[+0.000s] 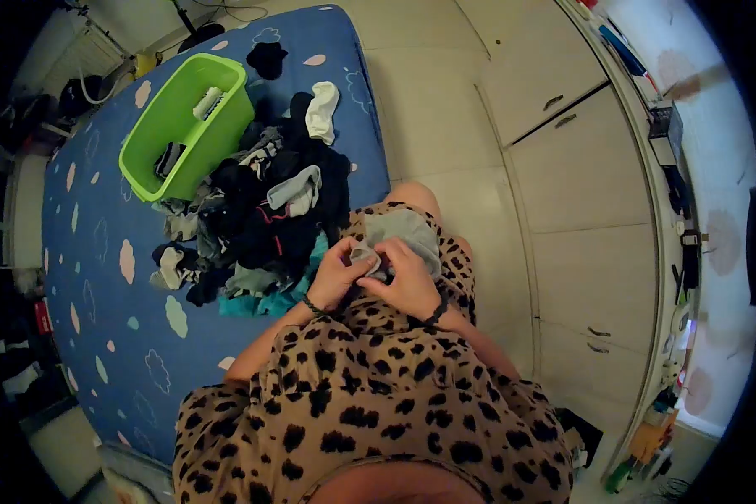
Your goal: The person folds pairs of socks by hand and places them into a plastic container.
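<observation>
My left hand (334,275) and my right hand (410,284) meet over my lap, fingers closed on a light grey sock (405,231). Its bunched end sits between my fingertips, while the wider part drapes across my thigh. Part of the sock is hidden by my fingers. Left of my hands, on the bed, lies a loose heap of socks (227,210) in black, grey and white. Within it are a grey-and-white sock (298,191) and a teal cloth (248,304) along the near edge.
A green basket (218,155) behind the heap holds a white rolled bundle (207,103) and a dark striped bundle (170,160). A white sock (322,113) and a black sock (267,60) lie on the blue bed (101,336). Cream cabinets (584,193) line the right side.
</observation>
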`<state>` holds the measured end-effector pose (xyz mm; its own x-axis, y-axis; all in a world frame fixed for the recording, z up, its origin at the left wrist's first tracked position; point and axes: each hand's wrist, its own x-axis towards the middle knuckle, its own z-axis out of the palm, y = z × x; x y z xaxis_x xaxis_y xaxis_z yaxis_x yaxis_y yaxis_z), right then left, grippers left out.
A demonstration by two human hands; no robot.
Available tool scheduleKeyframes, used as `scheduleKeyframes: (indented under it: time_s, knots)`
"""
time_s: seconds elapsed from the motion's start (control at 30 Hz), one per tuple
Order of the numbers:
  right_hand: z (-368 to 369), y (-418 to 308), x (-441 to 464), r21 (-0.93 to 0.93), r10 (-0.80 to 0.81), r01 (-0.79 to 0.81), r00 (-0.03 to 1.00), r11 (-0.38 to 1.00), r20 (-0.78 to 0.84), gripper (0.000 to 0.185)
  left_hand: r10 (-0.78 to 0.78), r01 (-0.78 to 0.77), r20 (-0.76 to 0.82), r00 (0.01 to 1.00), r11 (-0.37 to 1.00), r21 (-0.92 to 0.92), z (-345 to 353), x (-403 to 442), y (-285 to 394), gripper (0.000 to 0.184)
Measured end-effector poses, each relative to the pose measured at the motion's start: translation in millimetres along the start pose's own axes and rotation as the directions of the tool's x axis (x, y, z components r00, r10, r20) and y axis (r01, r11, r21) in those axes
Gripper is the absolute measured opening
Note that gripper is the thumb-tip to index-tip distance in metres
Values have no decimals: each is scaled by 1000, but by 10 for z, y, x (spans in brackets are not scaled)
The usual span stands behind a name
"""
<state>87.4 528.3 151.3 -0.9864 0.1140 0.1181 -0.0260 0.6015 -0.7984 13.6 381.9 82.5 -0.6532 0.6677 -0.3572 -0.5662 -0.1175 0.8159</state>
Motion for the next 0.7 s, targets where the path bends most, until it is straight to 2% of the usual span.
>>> scheduleKeyframes:
  time_s: [0.03,0.1,0.17,0.2,0.23,0.27,0.3,0.33,0.37,0.4,0.43,0.47,0.53,0.57,0.6,0.67,0.7]
  knots:
    - [27,12,-8,-31,-19,18,999,999,-27,39,25,-25,-5,1000,997,78,-9,-4,-18,18]
    - [69,71,-37,-63,-36,32,998,997,-53,37,35,-32,-42,999,997,77,50,-25,15,13]
    - [89,176,-79,-3,68,-68,998,998,3,28,49,-43,-74,996,996,77,67,-28,28,12]
    - [75,214,-100,-5,66,-66,998,998,2,28,144,-131,-84,986,981,143,39,-26,24,16]
    - [53,252,-127,55,143,-137,983,989,-119,22,237,-214,-90,967,954,210,15,-29,32,22]
    - [28,275,-146,123,224,-200,946,972,-232,20,238,-215,-90,967,954,210,-12,-42,54,22]
    - [-24,243,-116,155,244,-204,919,967,-311,20,367,-270,-77,927,796,542,-2,-78,161,23]
    - [-44,205,-109,154,243,-203,919,967,-312,20,479,-274,-18,877,531,802,15,-109,245,24]
    - [-63,166,-107,93,165,-141,919,986,-358,21,480,-275,-16,877,530,802,82,-120,275,24]
    - [-87,112,-108,29,86,-80,913,996,-400,22,553,-345,-21,833,550,761,188,-123,281,22]
    - [-127,-7,-106,46,49,-34,923,998,-381,23,621,-415,-32,783,561,716,255,-131,299,21]
    - [-181,-85,-91,45,48,-34,923,998,-382,23,622,-417,-31,782,560,716,277,-146,343,21]
    - [-291,-175,-57,-23,27,-36,945,999,-325,22,533,-442,-30,845,731,520,310,-151,418,31]
    - [-369,-165,-35,-25,26,-36,944,999,-328,22,525,-473,83,847,675,566,191,-148,466,33]
    - [-460,-135,-8,-60,-18,0,952,998,-306,22,525,-473,83,847,675,566,93,-156,498,33]
    - [-515,-98,72,-90,-64,39,957,995,-284,22,292,-377,238,926,733,567,-33,-171,550,37]
    - [-523,-83,119,4,-121,125,968,992,-219,21,279,-394,288,916,763,513,-21,-174,609,31]
